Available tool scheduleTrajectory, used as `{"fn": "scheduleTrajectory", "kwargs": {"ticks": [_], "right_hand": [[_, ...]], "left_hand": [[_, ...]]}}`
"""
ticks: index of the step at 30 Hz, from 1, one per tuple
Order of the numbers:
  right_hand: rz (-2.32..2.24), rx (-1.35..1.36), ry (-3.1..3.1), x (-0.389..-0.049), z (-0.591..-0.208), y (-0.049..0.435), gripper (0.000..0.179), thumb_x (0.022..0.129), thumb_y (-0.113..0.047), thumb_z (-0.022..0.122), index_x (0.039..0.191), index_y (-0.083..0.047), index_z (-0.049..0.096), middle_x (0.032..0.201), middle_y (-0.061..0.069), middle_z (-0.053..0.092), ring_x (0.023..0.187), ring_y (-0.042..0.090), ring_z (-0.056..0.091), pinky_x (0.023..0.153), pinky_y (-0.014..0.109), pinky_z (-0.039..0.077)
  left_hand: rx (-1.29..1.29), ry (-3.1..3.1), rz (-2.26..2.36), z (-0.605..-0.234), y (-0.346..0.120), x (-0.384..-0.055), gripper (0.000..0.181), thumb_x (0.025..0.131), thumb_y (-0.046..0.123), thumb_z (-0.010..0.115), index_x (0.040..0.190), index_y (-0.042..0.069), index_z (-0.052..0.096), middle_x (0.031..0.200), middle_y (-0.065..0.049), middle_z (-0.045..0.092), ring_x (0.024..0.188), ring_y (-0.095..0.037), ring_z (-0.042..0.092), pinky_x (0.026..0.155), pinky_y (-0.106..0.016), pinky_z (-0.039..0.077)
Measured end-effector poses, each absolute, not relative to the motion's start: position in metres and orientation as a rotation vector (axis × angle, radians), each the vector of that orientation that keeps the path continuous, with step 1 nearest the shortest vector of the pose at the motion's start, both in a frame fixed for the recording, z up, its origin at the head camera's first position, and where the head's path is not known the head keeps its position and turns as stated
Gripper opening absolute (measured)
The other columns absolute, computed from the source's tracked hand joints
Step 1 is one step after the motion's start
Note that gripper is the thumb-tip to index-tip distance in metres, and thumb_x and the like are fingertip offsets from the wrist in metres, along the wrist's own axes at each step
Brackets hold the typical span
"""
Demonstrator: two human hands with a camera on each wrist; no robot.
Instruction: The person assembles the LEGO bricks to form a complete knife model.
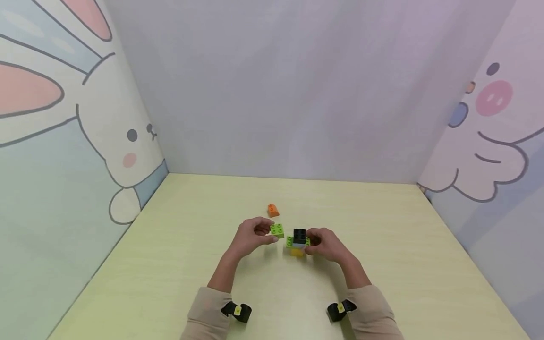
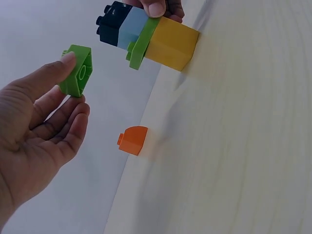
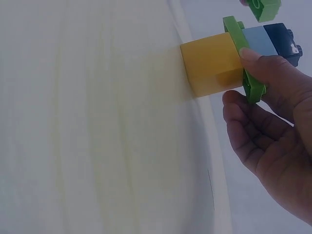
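Observation:
My left hand [image 1: 251, 237] pinches a lime-green toy building brick [image 1: 277, 231] between thumb and fingers, raised above the table. In the left wrist view its hollow underside faces the stack. That stack stands upright on the table: a yellow block [image 2: 173, 44] at the bottom, then a wider green plate [image 2: 142, 45], a light blue brick [image 2: 132, 28] and a black studded brick [image 1: 299, 232] on top. My right hand [image 1: 326, 243] grips the stack from the right, thumb at the green plate and fingertips by its edge. A small gap separates the loose green brick from the stack.
An orange brick [image 1: 273, 210] with a curved side lies on the pale wooden table [image 1: 204, 212], beyond my left hand. A grey cloth wall [image 1: 289, 94] rises at the far edge, with cartoon-printed panels on both sides.

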State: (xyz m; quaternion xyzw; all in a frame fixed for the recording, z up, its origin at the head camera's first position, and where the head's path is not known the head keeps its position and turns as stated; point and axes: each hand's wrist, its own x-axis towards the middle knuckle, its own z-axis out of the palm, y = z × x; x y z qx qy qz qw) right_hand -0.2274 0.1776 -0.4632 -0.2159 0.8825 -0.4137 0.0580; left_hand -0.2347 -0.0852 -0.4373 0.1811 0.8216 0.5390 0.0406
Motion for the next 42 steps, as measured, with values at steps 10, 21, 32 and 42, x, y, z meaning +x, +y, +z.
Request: {"fn": "scheduleTrajectory", "kwargs": {"ticks": [10, 21, 32, 42], "right_hand": [[-1.343, -0.670, 2.628, -0.227, -0.463, 0.177, 0.026, 0.078, -0.010, 0.075, 0.100, -0.005, 0.063, 0.077, 0.000, 0.054, 0.068, 0.016, 0.047, 0.057, 0.027, 0.041], [-1.461, -0.626, 2.620, -0.226, -0.463, 0.175, 0.031, 0.076, -0.006, 0.076, 0.098, -0.007, 0.054, 0.080, 0.005, 0.052, 0.068, 0.017, 0.046, 0.057, 0.027, 0.040], [-1.446, -0.612, 2.605, -0.223, -0.460, 0.173, 0.024, 0.076, -0.005, 0.076, 0.093, -0.006, 0.059, 0.077, 0.003, 0.054, 0.068, 0.017, 0.048, 0.058, 0.028, 0.042], [-1.421, -0.624, 2.632, -0.215, -0.446, 0.168, 0.024, 0.076, 0.001, 0.074, 0.093, 0.004, 0.057, 0.075, 0.005, 0.052, 0.067, 0.020, 0.047, 0.057, 0.027, 0.040]], "left_hand": [[0.544, 2.476, 1.748, -0.437, -0.071, -0.231, 0.037, 0.074, 0.018, 0.080, 0.105, 0.005, 0.065, 0.092, -0.003, 0.062, 0.083, -0.018, 0.058, 0.073, -0.031, 0.049], [0.593, 2.477, 1.865, -0.436, -0.057, -0.229, 0.035, 0.078, 0.022, 0.076, 0.108, 0.007, 0.066, 0.093, -0.003, 0.062, 0.086, -0.017, 0.058, 0.074, -0.028, 0.049], [0.723, 2.399, 1.924, -0.420, -0.043, -0.215, 0.033, 0.085, 0.007, 0.067, 0.116, -0.004, 0.059, 0.105, -0.012, 0.061, 0.097, -0.025, 0.057, 0.085, -0.037, 0.047], [0.749, 2.385, 1.942, -0.410, -0.032, -0.209, 0.031, 0.085, 0.002, 0.065, 0.114, -0.007, 0.058, 0.108, -0.018, 0.058, 0.099, -0.032, 0.055, 0.087, -0.044, 0.045]]}}
